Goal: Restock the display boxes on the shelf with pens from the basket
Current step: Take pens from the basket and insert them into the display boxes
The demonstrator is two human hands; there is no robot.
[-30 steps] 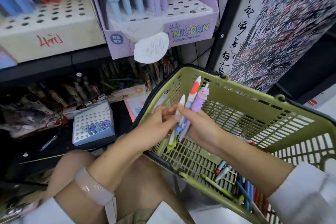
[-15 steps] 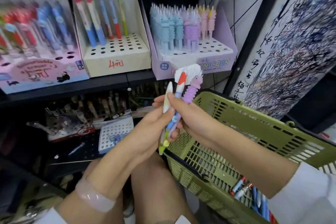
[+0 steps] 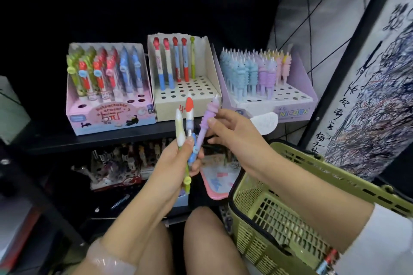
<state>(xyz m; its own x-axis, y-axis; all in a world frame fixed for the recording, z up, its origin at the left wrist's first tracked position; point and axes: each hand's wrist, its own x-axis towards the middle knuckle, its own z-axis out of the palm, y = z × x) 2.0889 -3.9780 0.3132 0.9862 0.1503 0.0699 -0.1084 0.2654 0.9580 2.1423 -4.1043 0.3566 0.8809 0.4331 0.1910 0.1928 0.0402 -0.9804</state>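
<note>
Your left hand grips three pens upright in front of the shelf; your right hand pinches the purple pen among them, basket below your forearm.

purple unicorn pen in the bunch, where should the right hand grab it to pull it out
Pinch the ribbed upper body of the purple unicorn pen, coming from the right, where the right hand already touches it. That end fans clear of the other two pens; its lower barrel is bunched in the left hand.
</note>
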